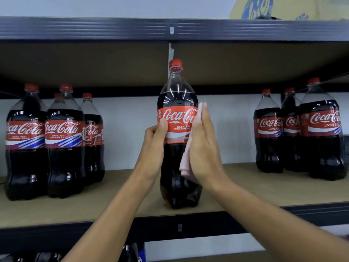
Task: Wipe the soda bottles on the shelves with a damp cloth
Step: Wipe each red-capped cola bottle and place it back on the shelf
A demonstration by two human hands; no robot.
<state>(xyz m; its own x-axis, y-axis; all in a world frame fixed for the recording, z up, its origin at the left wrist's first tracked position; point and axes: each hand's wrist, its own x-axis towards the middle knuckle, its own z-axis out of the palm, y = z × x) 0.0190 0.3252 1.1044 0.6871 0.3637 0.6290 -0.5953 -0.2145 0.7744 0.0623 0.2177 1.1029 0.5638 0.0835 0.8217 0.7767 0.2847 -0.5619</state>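
A large cola bottle (176, 103) with a red cap and red label stands upright near the front edge of the wooden shelf (245, 186). My left hand (154, 140) grips its left side at label height, thumb across the label. My right hand (204, 146) lies flat with straight fingers against the bottle's right side. It presses a pale pink cloth (186, 159) onto the bottle. Part of the cloth hangs below my palm and a corner shows above my fingertips.
Several cola bottles (64, 140) stand grouped at the shelf's left, and three more cola bottles (319, 137) at its right. A dark shelf beam (170, 29) runs overhead. Bottle tops (130, 252) show on the shelf below.
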